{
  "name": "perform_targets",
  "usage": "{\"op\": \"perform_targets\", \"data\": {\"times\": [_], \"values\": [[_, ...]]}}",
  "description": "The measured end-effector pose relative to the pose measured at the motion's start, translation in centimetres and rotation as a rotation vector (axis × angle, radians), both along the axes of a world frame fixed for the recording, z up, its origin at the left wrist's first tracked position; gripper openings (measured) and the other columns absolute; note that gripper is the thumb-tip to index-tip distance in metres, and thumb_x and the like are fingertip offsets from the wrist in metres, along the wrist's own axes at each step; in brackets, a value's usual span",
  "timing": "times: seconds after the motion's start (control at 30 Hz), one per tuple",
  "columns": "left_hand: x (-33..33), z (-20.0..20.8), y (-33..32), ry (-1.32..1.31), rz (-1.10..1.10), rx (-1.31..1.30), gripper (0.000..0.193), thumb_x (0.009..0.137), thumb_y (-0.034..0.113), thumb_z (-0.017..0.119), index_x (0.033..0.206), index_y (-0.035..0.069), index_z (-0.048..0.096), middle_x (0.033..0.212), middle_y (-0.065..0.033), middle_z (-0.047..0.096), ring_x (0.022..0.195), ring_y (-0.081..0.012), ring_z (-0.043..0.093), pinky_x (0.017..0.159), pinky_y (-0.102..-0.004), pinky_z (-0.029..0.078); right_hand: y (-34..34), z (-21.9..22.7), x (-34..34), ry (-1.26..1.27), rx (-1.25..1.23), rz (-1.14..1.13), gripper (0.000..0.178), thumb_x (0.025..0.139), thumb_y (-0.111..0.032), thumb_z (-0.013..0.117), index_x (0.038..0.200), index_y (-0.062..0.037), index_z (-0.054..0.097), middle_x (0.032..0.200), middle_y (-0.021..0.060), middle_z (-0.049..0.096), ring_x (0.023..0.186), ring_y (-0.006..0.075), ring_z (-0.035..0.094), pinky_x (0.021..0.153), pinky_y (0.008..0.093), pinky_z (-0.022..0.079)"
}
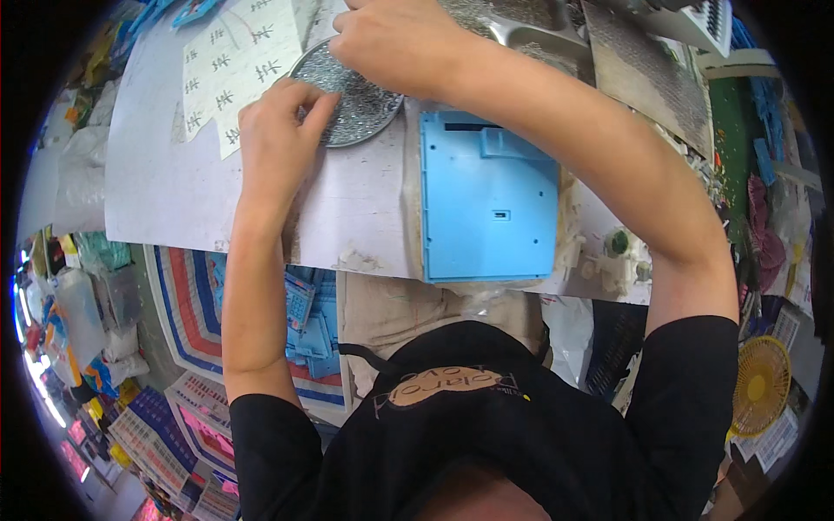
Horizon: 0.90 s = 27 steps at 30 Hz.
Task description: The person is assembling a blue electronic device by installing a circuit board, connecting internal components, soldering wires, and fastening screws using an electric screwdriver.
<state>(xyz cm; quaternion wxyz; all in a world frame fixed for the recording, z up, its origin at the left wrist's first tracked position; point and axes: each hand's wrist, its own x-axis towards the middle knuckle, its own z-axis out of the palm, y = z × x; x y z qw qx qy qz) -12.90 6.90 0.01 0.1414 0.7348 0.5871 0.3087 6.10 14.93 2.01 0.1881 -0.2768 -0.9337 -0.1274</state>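
Note:
A round metal tray (360, 117) full of tiny silvery metal pieces, perhaps screws, lies on the white-covered table. At its left rim is my left hand (282, 130), fingers curled in and thumb reaching over the tray. My right hand (391, 43) bends over the tray's far side, its fingers closed and partly cut off by the picture's top edge. What either hand holds, if anything, cannot be made out. Below my right forearm, a flat blue plastic casing (491, 226) lies near the table's front edge. It has a dark slot at the top and a small opening in the middle.
A sheet with handwriting (234, 65) lies left of the tray. At the back right are a metal tray (539, 39) and a textured grey mat (651, 78). Below the table at left, a striped bag (187, 304) holds blue plastic parts (317, 334). A yellow fan (760, 386) stands right.

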Motion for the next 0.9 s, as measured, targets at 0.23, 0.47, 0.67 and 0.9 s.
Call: {"op": "perform_targets", "data": {"times": [0.23, 0.47, 0.67, 0.9], "values": [[-0.1, 1.5, -7.0, -0.247, -0.051, -0.116, 0.008, 0.088, 0.003, 0.072, 0.092, 0.0, 0.066, 0.085, -0.0017, 0.064, 0.076, -0.0103, 0.051, 0.072, -0.0248, 0.042, -13.7, 4.0, 12.8, 0.375, -0.487, 0.038, 0.015, 0.074, -0.012, 0.081, 0.08, -0.0066, 0.068, 0.078, 0.0055, 0.062, 0.08, 0.0274, 0.057, 0.076, 0.0404, 0.046], [4.4, 1.8, -9.9, -0.277, -0.194, -0.072, 0.012, 0.08, -0.001, 0.076, 0.089, 0.005, 0.069, 0.085, -0.0035, 0.067, 0.073, -0.0156, 0.056, 0.067, -0.0282, 0.042, -19.8, 1.5, 15.6, 0.444, -0.689, -0.162, 0.02, 0.071, -0.007, 0.083, 0.086, -0.009, 0.07, 0.081, 0.0035, 0.063, 0.082, 0.0267, 0.056, 0.076, 0.0376, 0.045], [5.1, 2.3, -10.1, -0.243, -0.242, -0.041, 0.015, 0.076, -0.001, 0.079, 0.086, 0.006, 0.069, 0.085, -0.0039, 0.068, 0.074, -0.0173, 0.058, 0.068, -0.03, 0.043, -18.5, 2.0, 15.6, 0.424, -0.816, -0.115, 0.022, 0.071, -0.002, 0.084, 0.088, -0.0059, 0.072, 0.083, 0.0047, 0.063, 0.082, 0.0255, 0.055, 0.074, 0.0358, 0.045], [3.8, 2.0, -11.5, -0.274, -0.247, -0.018, 0.016, 0.077, -0.008, 0.074, 0.09, 0.001, 0.07, 0.089, -0.0071, 0.068, 0.074, -0.0141, 0.056, 0.062, -0.0259, 0.042, -14.5, 4.0, 18.9, 1.09, -0.34, -0.233, 0.009, 0.093, -0.007, 0.066, 0.102, -0.0027, 0.067, 0.092, 0.009, 0.067, 0.084, 0.0151, 0.063, 0.079, 0.0289, 0.05]]}}
